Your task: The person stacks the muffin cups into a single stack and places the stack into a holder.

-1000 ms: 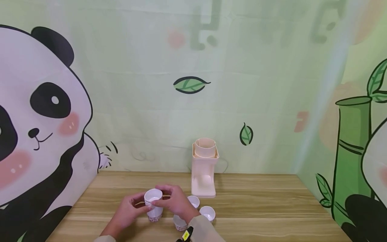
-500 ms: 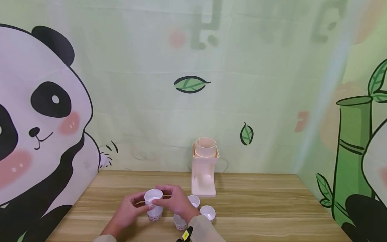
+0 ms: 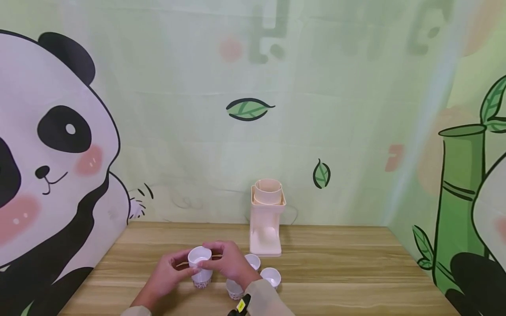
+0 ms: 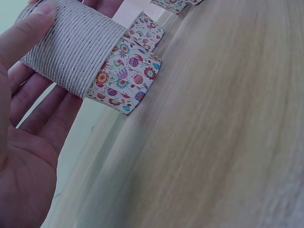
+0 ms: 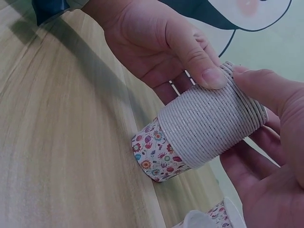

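Observation:
A tall stack of nested paper cups stands upright at the front of the table. Its packed white rims make a ribbed column, and the lowest cup shows a colourful floral print. My left hand grips the stack from the left, thumb in front and fingers behind. From the right, my right hand holds it higher up, near the top rims. In the right wrist view both thumbs lie on the ribbed rims. Part of the stack's far side is hidden by the fingers.
Three more floral paper cups stand right of the stack: a front cup, a right cup and a back cup, partly behind my right hand and forearm. A pink cup dispenser stands behind them near the printed panda backdrop.

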Tool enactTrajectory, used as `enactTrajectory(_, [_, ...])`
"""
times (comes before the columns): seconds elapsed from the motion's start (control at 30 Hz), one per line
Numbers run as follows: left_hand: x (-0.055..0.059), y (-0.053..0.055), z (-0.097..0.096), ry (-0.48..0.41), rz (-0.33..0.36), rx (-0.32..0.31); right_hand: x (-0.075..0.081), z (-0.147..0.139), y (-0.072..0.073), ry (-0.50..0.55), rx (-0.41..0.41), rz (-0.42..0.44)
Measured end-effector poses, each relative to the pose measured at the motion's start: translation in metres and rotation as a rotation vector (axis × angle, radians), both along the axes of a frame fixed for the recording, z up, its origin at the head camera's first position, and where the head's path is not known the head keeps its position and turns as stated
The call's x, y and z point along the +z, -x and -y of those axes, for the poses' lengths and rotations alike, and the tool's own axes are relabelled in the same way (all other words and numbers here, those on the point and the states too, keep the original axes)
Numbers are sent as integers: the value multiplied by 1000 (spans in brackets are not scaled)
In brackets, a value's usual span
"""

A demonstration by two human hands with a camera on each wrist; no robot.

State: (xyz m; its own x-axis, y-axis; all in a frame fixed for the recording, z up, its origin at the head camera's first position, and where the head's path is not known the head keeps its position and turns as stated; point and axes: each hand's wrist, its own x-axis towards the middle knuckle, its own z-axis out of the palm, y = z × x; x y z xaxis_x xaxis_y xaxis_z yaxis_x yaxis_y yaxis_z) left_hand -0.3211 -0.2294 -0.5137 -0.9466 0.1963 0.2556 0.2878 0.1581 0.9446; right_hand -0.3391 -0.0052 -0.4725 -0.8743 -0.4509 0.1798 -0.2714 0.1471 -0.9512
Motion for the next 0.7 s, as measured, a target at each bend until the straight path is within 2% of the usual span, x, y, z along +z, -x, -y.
enactTrajectory(0.23, [-1, 0, 1, 14, -9, 9, -2, 2, -2, -2, -16, -7])
enactTrajectory(0.53, [-2, -1, -1, 13, -30, 21, -10, 2, -7, 107, -26, -18])
enactTrajectory(0.7, [-3, 0, 0, 1, -27, 21, -11, 2, -7, 132, -24, -20])
